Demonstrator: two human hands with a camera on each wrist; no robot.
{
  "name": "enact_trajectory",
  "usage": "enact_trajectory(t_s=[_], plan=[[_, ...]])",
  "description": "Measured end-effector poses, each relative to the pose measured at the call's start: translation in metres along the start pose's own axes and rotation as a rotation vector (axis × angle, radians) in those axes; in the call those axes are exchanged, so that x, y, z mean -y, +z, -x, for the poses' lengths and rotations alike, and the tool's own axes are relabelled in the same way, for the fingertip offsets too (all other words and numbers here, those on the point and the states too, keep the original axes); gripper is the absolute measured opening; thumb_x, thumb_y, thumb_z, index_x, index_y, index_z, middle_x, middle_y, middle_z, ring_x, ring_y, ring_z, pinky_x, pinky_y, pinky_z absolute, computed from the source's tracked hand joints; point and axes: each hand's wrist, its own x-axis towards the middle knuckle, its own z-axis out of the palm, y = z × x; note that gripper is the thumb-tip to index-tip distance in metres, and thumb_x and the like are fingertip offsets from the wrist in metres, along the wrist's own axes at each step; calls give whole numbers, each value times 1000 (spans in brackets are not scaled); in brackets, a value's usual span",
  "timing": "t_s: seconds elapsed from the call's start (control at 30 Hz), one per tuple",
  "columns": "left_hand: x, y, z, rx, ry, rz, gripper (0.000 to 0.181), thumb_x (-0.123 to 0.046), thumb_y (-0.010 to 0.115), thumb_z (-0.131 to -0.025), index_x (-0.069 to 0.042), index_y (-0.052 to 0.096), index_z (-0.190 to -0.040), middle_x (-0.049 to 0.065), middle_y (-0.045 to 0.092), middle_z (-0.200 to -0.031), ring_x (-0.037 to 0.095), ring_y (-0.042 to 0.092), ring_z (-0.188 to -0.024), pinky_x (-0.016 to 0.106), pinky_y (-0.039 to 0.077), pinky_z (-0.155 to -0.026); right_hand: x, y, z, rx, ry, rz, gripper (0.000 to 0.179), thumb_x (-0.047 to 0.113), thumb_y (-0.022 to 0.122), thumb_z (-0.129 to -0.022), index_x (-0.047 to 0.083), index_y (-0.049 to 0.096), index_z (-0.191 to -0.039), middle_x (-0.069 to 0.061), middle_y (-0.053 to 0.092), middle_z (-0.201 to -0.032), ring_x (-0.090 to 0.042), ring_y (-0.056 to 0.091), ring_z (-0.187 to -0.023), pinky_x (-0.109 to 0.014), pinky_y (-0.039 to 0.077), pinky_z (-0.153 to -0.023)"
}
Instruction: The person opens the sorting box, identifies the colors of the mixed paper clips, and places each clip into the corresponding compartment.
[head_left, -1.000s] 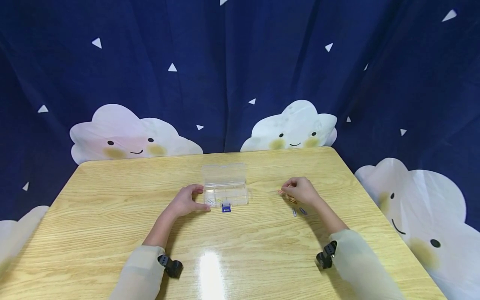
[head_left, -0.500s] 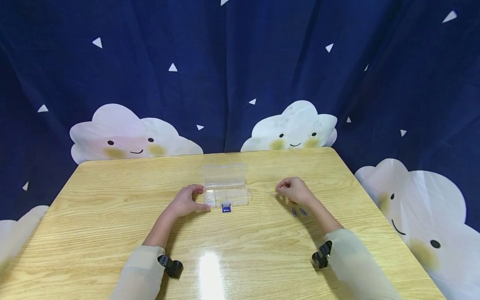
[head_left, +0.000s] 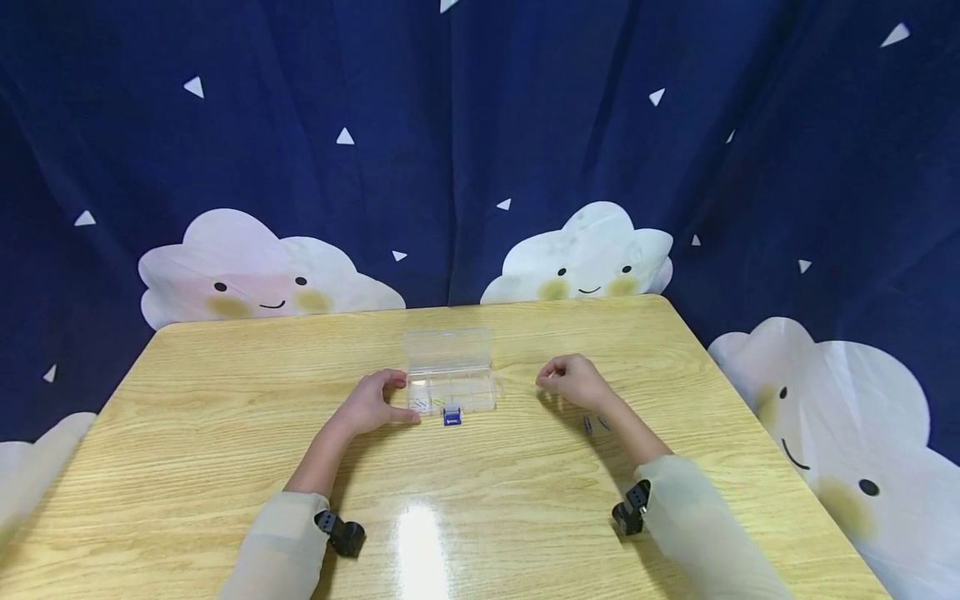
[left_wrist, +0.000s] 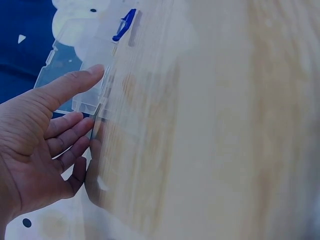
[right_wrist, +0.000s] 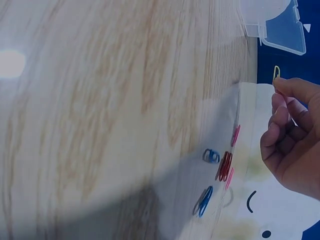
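The fingers [right_wrist: 285, 87] of the right hand [head_left: 576, 382] pinch a small yellow wire paper clip [right_wrist: 275, 74] by one end, raised off the bench and apart from the clear plastic compartment box [head_left: 451, 382] that lies open to their left. I judge a light, steady pinch best, so the clip drops squarely into one cell. The left hand [head_left: 371, 402] lies relaxed and mostly straight against the box's left end, steadying it. Loose red, pink and blue paper clips [right_wrist: 220, 167] lie on the wooden bench [head_left: 225, 392] just below the right hand. The box's cell contents are too small to make out.
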Motion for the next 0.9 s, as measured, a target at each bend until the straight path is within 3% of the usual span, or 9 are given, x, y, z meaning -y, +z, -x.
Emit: enact_trajectory(t_s=[0.17, 0.3, 0.6, 0.9], plan=[[1, 0, 1, -1, 1, 8, 77, -26, 85, -66, 1, 50, -128, 17, 58, -124, 33, 50, -118, 47, 38, -104, 2, 4, -3, 7, 2, 7, 16, 20, 61, -90, 6, 69, -94, -12, 57, -68, -13, 42, -52, -27, 37, -49], [1, 1, 0, -4, 2, 5, 76, -26, 85, -66, 1, 50, -128, 17, 58, -123, 33, 50, -118, 46, 38, -104, 5, 7, -5, 6, -4, 27, 15, 19, 62, -89, 6, 69, -92, -11, 60, -73, -13, 43, -55, -27, 38, -51], [0, 1, 0, -1, 0, 5, 76, -25, 85, -67, 1, 49, -129, 17, 58, -124, 33, 50, -119, 46, 38, -104, 12, 13, -10, 15, -20, 56, 14, 20, 62, -89, 8, 70, -91, -5, 57, -67, -11, 41, -53, -26, 37, -51], [1, 1, 0, 4, -5, 16, 76, -25, 84, -68, 1, 49, -129, 17, 57, -125, 33, 49, -120, 47, 37, -105, 19, 21, -16, 31, -46, 64, 13, 20, 62, -88, 9, 70, -91, -7, 60, -68, -10, 41, -50, -25, 37, -49]])
